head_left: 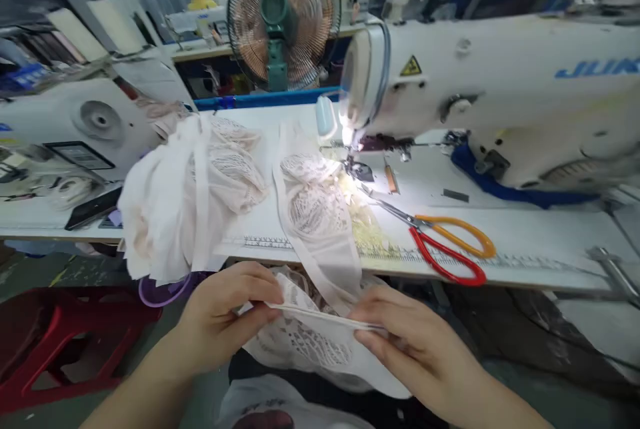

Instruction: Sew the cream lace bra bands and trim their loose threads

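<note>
Between my two hands a white lace bra [320, 342] is stretched by its edge over my lap. My left hand [233, 309] pinches one end of that edge between thumb and fingers. With the same kind of grip, my right hand [400, 329] holds the other end. A second lace bra piece [315, 209] lies on the table just beyond, its lower band hanging over the front edge towards my hands. Whether the two pieces are joined, I cannot tell. Scissors [420, 222] with orange and red handles rest right of it.
A sewing machine [475, 89] stands at the right, its lamp lit above the needle. A pile of white bra pieces [175, 196] overhangs the table [530, 236] at left. Behind are a fan [280, 16] and another machine [95, 116]. A red stool [60, 342] and purple bin [163, 290] stand below.
</note>
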Tool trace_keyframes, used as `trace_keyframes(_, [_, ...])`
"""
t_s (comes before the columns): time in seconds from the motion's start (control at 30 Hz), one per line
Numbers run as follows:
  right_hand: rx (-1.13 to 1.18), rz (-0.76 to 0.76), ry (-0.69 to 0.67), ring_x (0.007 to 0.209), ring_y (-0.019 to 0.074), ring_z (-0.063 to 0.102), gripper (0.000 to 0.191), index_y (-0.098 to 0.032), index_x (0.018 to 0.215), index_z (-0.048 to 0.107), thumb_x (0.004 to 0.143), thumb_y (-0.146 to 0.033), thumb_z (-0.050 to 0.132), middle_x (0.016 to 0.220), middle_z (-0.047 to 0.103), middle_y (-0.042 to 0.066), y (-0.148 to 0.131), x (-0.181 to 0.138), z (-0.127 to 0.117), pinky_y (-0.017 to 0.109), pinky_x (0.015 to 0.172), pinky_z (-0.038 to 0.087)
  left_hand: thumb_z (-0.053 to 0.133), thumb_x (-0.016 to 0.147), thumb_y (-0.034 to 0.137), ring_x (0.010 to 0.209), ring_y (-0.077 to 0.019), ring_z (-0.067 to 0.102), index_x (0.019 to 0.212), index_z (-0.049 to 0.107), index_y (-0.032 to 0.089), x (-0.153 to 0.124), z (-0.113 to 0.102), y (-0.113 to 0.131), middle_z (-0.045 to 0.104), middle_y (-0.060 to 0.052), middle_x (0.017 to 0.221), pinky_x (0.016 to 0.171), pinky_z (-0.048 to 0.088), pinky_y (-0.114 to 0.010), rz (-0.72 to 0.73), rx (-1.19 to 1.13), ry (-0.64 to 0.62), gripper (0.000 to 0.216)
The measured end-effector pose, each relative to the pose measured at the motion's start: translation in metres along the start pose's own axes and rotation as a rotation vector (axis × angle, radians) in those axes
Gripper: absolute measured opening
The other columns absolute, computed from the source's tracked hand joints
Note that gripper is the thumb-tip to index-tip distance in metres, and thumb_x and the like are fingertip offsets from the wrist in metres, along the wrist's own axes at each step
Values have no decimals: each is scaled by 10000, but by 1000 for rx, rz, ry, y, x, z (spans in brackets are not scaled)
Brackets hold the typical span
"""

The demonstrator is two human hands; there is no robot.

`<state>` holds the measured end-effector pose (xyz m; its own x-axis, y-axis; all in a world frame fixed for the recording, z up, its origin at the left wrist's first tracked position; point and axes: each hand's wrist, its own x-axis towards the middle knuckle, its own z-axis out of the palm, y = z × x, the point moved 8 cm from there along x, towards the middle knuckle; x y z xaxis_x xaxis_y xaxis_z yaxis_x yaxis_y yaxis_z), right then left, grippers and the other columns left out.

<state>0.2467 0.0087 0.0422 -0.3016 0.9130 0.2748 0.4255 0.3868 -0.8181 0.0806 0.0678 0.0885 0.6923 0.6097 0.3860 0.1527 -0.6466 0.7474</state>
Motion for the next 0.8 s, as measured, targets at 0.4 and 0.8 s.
trace_keyframes(0.4, [-900, -640, 419, 766, 220, 593, 384, -230, 1156, 552, 819, -47, 574, 820, 644, 66, -32, 47, -43, 344, 646, 461, 513, 797, 8, 892, -178, 632, 917, 620, 187, 28, -35, 14, 630, -99, 947, 748, 538, -289, 274, 225, 212, 241])
trace_keyframes(0.8, [-857, -421, 190, 745, 218, 603, 227, -165, 1044, 636, 849, -83, 553, 799, 658, 85, 45, 32, 12, 301, 588, 474, 713, 725, 366, 670, -114, 612, 814, 539, 174, -88, 58, -137, 564, 11, 754, 644, 526, -255, -772, -813, 553, 274])
